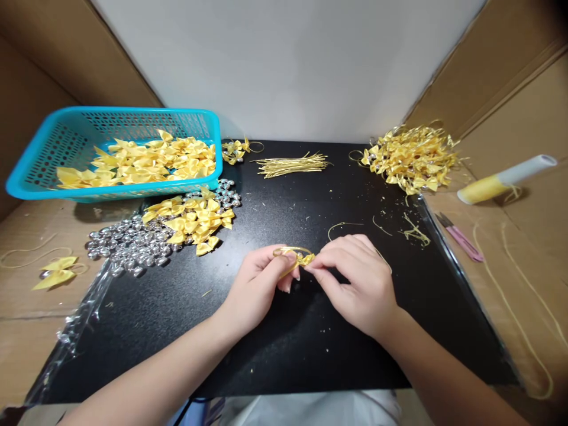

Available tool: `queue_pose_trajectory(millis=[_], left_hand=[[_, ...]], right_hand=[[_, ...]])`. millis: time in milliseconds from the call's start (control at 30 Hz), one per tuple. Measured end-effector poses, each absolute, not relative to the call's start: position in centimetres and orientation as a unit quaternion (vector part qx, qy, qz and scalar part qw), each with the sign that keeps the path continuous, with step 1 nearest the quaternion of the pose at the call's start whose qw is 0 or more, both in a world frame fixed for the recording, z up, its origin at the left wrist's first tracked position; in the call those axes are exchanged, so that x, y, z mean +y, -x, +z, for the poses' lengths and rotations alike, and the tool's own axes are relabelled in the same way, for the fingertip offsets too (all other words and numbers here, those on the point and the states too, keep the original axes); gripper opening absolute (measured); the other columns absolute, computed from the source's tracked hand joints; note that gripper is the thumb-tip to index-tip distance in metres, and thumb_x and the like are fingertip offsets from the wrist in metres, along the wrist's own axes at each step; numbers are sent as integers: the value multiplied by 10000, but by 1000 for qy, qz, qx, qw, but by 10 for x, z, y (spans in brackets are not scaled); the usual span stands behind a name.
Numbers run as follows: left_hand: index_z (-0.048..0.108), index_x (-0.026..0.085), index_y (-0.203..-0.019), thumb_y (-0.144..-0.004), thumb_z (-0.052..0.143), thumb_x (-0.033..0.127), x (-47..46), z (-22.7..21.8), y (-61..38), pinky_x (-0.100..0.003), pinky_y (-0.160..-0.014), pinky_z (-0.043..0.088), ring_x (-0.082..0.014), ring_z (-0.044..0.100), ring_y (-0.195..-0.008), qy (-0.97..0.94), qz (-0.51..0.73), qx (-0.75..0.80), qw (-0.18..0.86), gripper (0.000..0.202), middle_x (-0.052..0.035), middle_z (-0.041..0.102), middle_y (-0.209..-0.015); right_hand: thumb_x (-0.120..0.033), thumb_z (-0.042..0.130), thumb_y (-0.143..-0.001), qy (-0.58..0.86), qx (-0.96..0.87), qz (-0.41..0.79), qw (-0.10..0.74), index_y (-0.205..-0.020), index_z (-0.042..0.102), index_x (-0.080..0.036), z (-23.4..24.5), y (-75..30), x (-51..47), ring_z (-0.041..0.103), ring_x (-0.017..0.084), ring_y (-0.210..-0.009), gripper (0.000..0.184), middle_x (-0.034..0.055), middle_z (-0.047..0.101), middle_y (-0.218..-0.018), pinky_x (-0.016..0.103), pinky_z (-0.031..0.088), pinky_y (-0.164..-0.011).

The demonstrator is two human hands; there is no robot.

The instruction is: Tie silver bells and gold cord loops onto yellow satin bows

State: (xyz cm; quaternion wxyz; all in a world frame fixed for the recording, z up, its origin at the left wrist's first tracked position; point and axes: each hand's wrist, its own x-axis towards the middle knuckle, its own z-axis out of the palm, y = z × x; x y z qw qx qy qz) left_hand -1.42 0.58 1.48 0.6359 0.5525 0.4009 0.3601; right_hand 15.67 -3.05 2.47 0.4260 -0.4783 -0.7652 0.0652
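Between my hands, above the black table, is a small yellow ribbon bow [305,259] with a loop of gold cord [290,249] on it. My left hand [265,273] pinches the bow and the loop between thumb and fingers. From the other side, my right hand [357,273] is closed with thumb and forefinger together at the bow's right edge. A thin gold cord end [345,224] shows beyond my right hand. Exactly what the right fingertips grip is too small to make out. Part of the bow is hidden behind my fingers.
A blue basket [110,192] of yellow bows stands back left. Before it lie loose bows [197,220] and silver beads [133,239]. Gold cords [290,165] lie at the back, finished-looking bows [410,157] back right. Pink-handled snips [461,239] and a yellow-white tube [506,180] are right.
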Motion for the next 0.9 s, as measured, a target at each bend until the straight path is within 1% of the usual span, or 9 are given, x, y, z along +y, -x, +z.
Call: queue_pose_trajectory(millis=[200, 300, 367, 400, 500, 567, 633, 700, 900], left_hand=[[571, 172, -553, -842, 503, 272, 7, 14, 13, -247, -482, 351, -101, 402, -453, -527, 356, 410, 654, 313, 14, 470, -480], [568, 172, -578, -877, 487, 289, 9, 16, 15, -239, -499, 375, -105, 432, -471, -565, 353, 407, 625, 332, 12, 488, -498], [582, 170, -620, -910, 484, 302, 10, 17, 18, -234, -520, 388, -109, 467, -503, -632, 357, 400, 560, 333, 9, 521, -536], [591, 169, -645, -923, 484, 301, 11, 18, 19, -233, -532, 390, -111, 483, -522, -675, 362, 391, 510, 326, 6, 536, -559], [618, 165, -745, -942, 485, 253, 11, 20, 23, -234, -565, 402, -119, 524, -580, -792, 375, 326, 355, 254, -9, 581, -629], [633, 159, -829, -945, 486, 220, 12, 20, 25, -241, -590, 420, -127, 550, -613, -836, 384, 279, 277, 197, -26, 615, -679], [640, 156, -900, -948, 489, 206, 13, 18, 27, -251, -607, 433, -134, 572, -637, -855, 393, 256, 221, 167, -42, 644, -725], [643, 159, -941, -950, 497, 210, 15, 16, 29, -259, -610, 436, -140, 583, -648, -863, 403, 246, 180, 155, -51, 661, -754], [651, 175, -973, -950, 502, 199, 17, 14, 34, -264, -579, 411, -135, 558, -616, -871, 428, 207, 121, 153, -49, 677, -758]], right_hand=[[-119, 590, -882, 474, -779, 30, 410, -810, 634, -207, 23, -157, -31, 605, 137, -690, 122, 0, 686, -752, 336, 380, -712], [-125, 609, -865, 476, -744, 74, 463, -805, 614, -211, 25, -156, -32, 599, 142, -695, 104, 0, 662, -741, 326, 411, -703], [-165, 617, -855, 495, -690, 144, 508, -845, 597, -210, 26, -155, -33, 586, 149, -715, 50, 10, 637, -770, 309, 444, -684], [-190, 613, -853, 506, -666, 185, 516, -872, 590, -208, 27, -155, -33, 580, 150, -723, 35, 14, 627, -787, 299, 457, -674], [-216, 561, -881, 509, -655, 288, 478, -904, 584, -200, 27, -155, -33, 573, 129, -704, 36, 0, 617, -785, 262, 463, -656], [-199, 516, -913, 488, -677, 312, 453, -873, 580, -197, 27, -155, -33, 571, 110, -671, 75, -18, 612, -744, 245, 451, -646], [-176, 489, -932, 473, -700, 285, 453, -872, 577, -197, 27, -156, -32, 579, 108, -675, 109, -19, 624, -749, 249, 443, -657], [-157, 491, -934, 461, -726, 223, 459, -885, 577, -198, 26, -156, -31, 585, 120, -694, 107, -7, 643, -766, 269, 437, -676], [-90, 488, -906, 420, -774, 62, 470, -912, 574, -188, 23, -158, -32, 568, 149, -664, 130, 29, 665, -746, 334, 419, -686]])
